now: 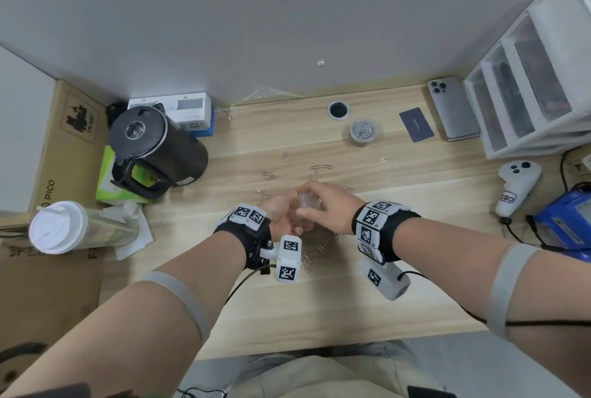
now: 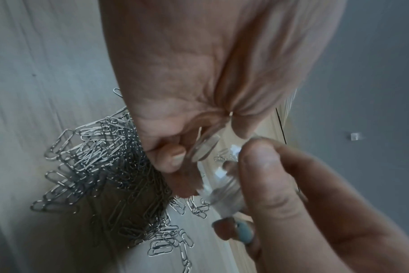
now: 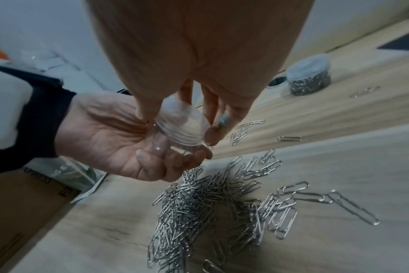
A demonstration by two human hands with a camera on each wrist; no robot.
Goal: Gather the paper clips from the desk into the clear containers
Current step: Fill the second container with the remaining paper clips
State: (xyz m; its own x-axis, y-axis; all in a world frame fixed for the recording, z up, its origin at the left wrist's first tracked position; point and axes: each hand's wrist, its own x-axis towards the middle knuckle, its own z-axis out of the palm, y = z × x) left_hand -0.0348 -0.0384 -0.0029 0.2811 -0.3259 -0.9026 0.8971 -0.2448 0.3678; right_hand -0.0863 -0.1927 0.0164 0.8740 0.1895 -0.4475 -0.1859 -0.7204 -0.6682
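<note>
A clear container (image 3: 182, 125) hangs just above the desk, gripped from above by my right hand (image 1: 323, 202). My left hand (image 1: 283, 212) lies palm up beneath it, its fingers curled round what looks like the clear lid (image 2: 203, 147). Directly below the hands a big pile of silver paper clips (image 3: 206, 203) covers the wooden desk (image 1: 319, 308). More loose clips (image 1: 319, 169) are scattered beyond the hands. A second clear container (image 1: 363, 130), full of clips, stands at the back of the desk.
A black kettle (image 1: 156, 148) and a white-lidded cup (image 1: 60, 226) stand at the left. A phone (image 1: 454, 108), a dark card (image 1: 415, 124), white drawers (image 1: 527, 93) and a white controller (image 1: 515, 186) sit at the right. A cable hole (image 1: 338, 109) lies near the wall.
</note>
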